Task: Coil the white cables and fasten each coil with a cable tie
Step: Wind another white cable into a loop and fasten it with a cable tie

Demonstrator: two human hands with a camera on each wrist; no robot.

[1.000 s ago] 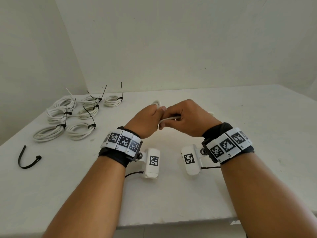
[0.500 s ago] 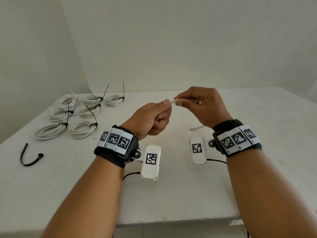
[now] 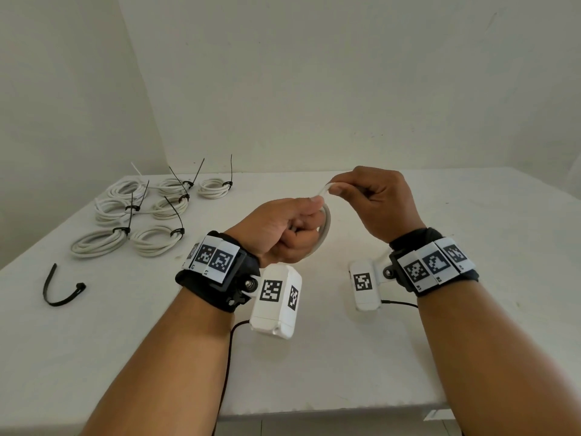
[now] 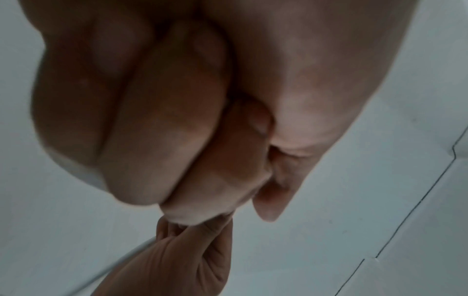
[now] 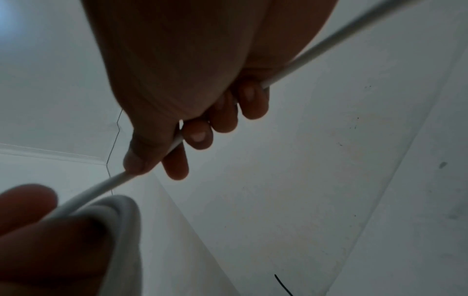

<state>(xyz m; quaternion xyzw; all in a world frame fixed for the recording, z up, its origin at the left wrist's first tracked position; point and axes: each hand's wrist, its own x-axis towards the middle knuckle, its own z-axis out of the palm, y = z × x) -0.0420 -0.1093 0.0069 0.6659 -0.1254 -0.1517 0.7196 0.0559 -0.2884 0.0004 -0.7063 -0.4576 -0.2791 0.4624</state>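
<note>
I see my left hand (image 3: 284, 229) closed in a fist above the white table (image 3: 314, 357), fingers curled round the loops of the white cable (image 3: 327, 221) being wound; the coil (image 5: 119, 224) stands roughly upright, its curve bulging out of the right side of the fist towards my other hand. From the top of that loop the free strand runs up and to the right, and my right hand (image 3: 375, 201) pinches it between thumb and forefinger just beside the left thumb. In the right wrist view the strand (image 5: 157, 156) crosses the picture on a long diagonal, from the coil at lower left, under the thumb and across the curled fingers (image 5: 200, 136), then on past the palm to the upper right corner, so its long axis lies along the line between my two hands. Both hands are held clear of the tabletop, close together but not touching as far as I can tell. At the far left of the table lie seven finished coils (image 3: 157, 240), each cinched with a black tie whose tail sticks up. Nearer me on the left, one loose black cable tie (image 3: 61, 289) lies bent in a curve on the table, well apart from my hands.
</note>
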